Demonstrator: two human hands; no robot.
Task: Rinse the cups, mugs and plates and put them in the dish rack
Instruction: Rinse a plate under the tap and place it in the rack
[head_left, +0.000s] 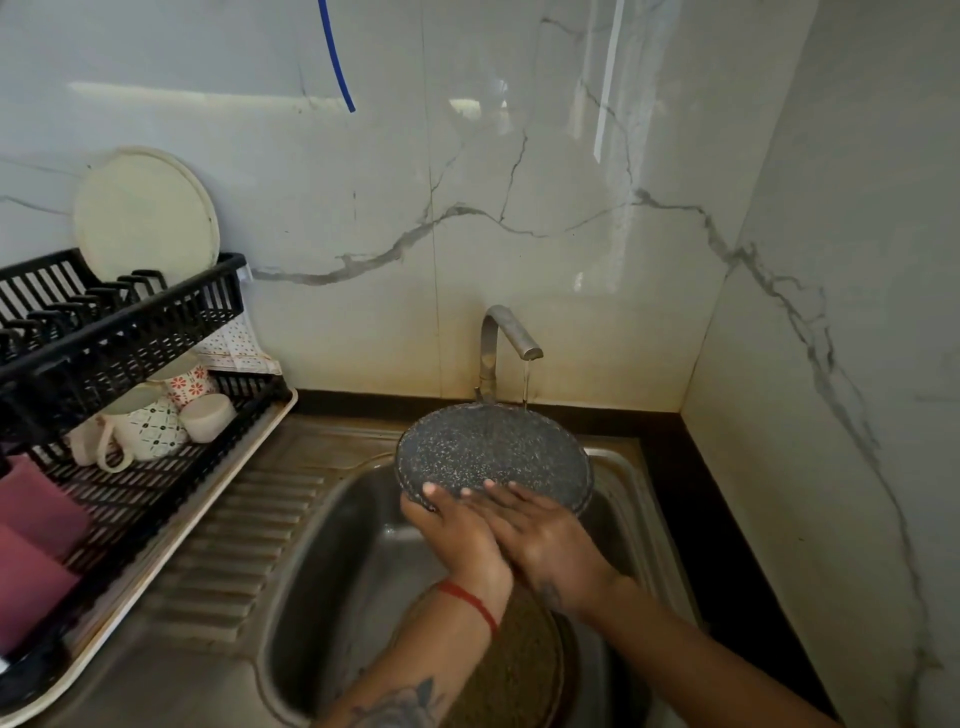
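While water falls from the tap, both hands hold the speckled plate over the sink.

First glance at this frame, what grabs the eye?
The dark speckled plate, held tilted over the steel sink under a thin stream from the tap. The left hand grips its lower rim while the right hand lies flat on its face. Next, at left, the black dish rack with patterned mugs on its lower tier.
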